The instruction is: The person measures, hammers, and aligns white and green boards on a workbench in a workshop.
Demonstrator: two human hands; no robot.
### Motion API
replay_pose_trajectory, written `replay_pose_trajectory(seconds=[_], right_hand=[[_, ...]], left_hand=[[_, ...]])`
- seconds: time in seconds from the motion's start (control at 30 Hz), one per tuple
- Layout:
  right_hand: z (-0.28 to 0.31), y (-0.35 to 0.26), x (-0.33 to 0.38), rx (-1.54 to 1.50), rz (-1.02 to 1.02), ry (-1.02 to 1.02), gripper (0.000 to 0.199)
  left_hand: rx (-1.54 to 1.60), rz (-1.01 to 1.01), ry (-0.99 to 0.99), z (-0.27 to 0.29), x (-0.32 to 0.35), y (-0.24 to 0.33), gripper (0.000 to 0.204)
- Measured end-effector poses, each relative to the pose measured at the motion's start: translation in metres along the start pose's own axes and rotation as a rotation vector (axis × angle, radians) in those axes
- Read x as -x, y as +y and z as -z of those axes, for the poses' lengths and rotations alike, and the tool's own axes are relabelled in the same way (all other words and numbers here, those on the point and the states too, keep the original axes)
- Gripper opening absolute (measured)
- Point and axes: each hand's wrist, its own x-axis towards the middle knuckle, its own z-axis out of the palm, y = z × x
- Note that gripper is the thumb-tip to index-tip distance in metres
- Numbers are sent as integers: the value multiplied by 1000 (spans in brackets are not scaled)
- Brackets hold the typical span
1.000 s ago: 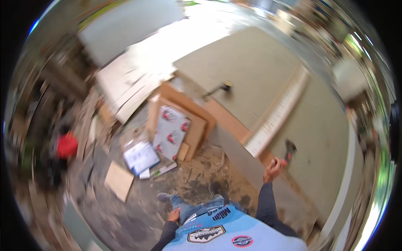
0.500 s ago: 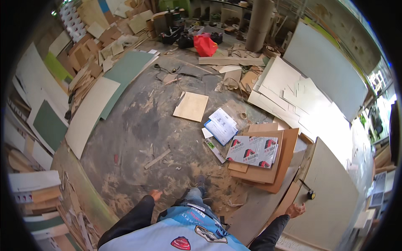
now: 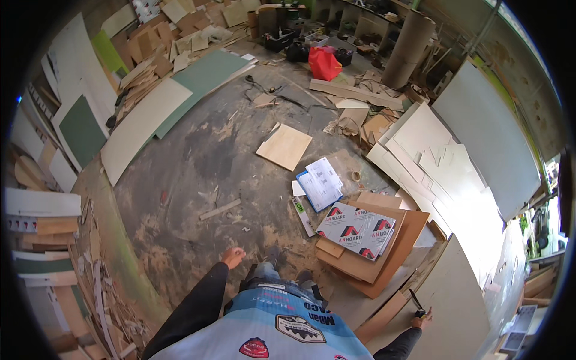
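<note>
A small yellow-and-black tape measure [image 3: 420, 313] lies on the large pale board [image 3: 447, 282] at the lower right, a short length of its blade stretching toward the board's left edge. My right hand [image 3: 421, 322] is at the case, its fingers closed round the near side. My left hand [image 3: 234, 257] hangs over the dusty floor, fingers loosely bent and apart, with nothing visible in it. Between the hands, to the right of my feet, lies a stack of brown sheets [image 3: 384, 282] topped by a silver printed panel [image 3: 355, 233].
Papers on a blue clipboard [image 3: 322, 183] and a square plywood piece [image 3: 285, 147] lie ahead. White sheets [image 3: 432, 162] are spread at right. A long pale panel [image 3: 141, 129] lies at left, near scrap piles. A red bag [image 3: 324, 63] and a brown roll [image 3: 409, 48] stand farther back.
My right hand has come from beside the tape measure onto its case. My left hand has moved slightly forward and right. The whole view has shifted and turned.
</note>
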Motion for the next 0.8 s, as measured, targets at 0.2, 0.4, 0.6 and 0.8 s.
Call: replay_pose_trajectory(seconds=[0.2, 0.4, 0.6, 0.8], right_hand=[[33, -78, 20, -75, 56, -225, 62], [25, -100, 5, -579, -98, 86, 51], [32, -297, -8, -1254, 71, 240, 45], [11, -546, 87, -1614, 126, -503, 41]], left_hand=[[-14, -49, 113, -28, 21, -30, 36], [-158, 219, -47, -64, 61, -78, 37], [7, 542, -42, -57, 84, -87, 34], [144, 452, -7, -13, 16, -38, 37]])
